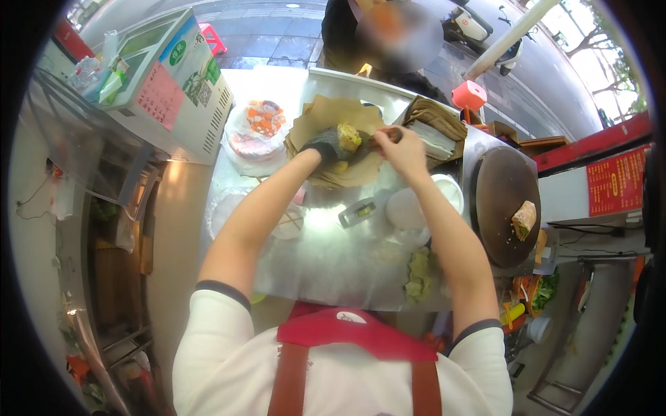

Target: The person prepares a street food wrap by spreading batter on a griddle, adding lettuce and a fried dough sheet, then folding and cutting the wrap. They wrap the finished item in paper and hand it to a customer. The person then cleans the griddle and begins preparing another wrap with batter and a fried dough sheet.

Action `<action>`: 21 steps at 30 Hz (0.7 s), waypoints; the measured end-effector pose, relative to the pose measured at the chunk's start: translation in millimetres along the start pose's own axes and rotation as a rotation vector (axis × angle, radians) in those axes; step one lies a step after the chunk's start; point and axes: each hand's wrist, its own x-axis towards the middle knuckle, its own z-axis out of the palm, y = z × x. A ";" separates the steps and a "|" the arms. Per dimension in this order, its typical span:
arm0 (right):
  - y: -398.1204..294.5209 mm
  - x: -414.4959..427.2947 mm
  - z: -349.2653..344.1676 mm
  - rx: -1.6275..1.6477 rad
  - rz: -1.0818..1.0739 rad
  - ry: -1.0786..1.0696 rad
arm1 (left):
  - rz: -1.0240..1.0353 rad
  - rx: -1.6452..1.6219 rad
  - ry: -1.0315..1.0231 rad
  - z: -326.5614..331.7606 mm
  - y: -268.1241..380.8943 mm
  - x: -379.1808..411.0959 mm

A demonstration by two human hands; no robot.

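Observation:
My left hand (327, 145), in a dark mesh-like glove, is around a cut piece of filled wrap (347, 138), its yellowish filling facing up. It is over a fan of brown paper bags (317, 117) on the steel counter (333, 270). My right hand (403, 148) grips a dark-handled utensil beside the wrap; its far end is dark and partly hidden, so its kind is unclear. A yellowish bit (341, 166) lies below the gloved hand. Another piece of wrap (524, 220) rests on the round dark griddle (502, 192) at the right.
A stack of brown bags (437, 125) stands beyond my right hand. At left is a plastic-covered container (255, 135). White tubs (447, 192) and a crumpled greenish cloth or leaf (419, 275) are nearer. A person (341, 36) stands across the counter; a white freezer (171, 88) is at upper left.

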 end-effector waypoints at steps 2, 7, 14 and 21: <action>-29.1 -4.4 -21.6 0.009 -0.058 0.033 | -0.045 0.032 -0.058 3.8 -12.2 -5.3; -62.0 16.2 -76.3 0.700 -0.203 0.260 | -0.033 0.055 0.271 -7.5 -8.6 -36.8; -30.7 34.9 -48.3 -0.374 -0.559 -0.148 | -0.022 0.199 0.557 -81.7 -13.4 -118.7; -25.9 36.3 -15.9 -0.672 -0.328 -0.191 | -0.094 0.288 0.545 -75.9 -16.5 -122.3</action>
